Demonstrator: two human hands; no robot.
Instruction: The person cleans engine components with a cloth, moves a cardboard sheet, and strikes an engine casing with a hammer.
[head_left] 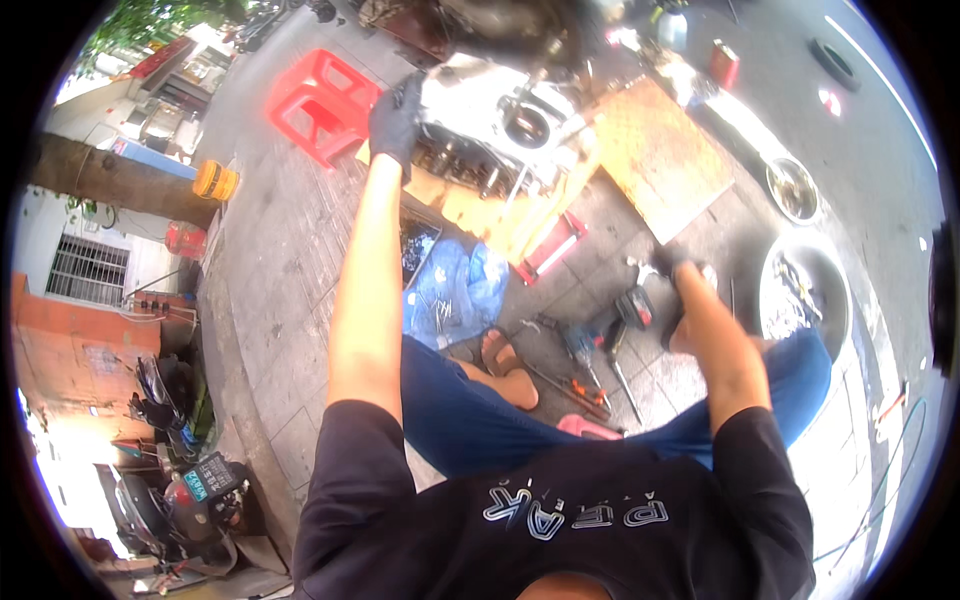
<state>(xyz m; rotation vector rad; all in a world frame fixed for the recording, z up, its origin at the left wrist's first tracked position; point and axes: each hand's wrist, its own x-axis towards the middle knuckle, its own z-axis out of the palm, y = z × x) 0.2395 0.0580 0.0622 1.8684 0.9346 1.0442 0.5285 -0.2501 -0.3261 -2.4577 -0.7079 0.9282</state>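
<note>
Hands: two; the left hand (397, 115) and the right hand (686, 274) are set well apart, the left farther forward.
Left arm: stretched almost straight ahead; the hand is covered by a dark glove and laid against the left edge of the engine part; whether the fingers are closed on it cannot be told.
Right arm: bent at the elbow, forearm angled forward and inward; the hand is seen dark and blurred, so its grip cannot be told.
Engine part: one (485, 98), placed just right of the left hand, rested on a tan sheet (470, 208).
Silver tool: one (643, 268), seen just left of the right hand.
Power tool: one (583, 342), laid on the paving, nearer the body than the right hand.
Wooden board: one (665, 155), placed forward of the right hand.
Containers: one metal basin (846, 290), filled with small parts too blurred to count, set right of the right hand.
Blue plastic: one crumpled sheet (460, 290), spread nearer the body than the left hand.
Stool: one, red (352, 108), seen just left of the left hand.
Buckets: two, one yellow (215, 180) and one red (185, 240), set far left of the left hand.
</note>
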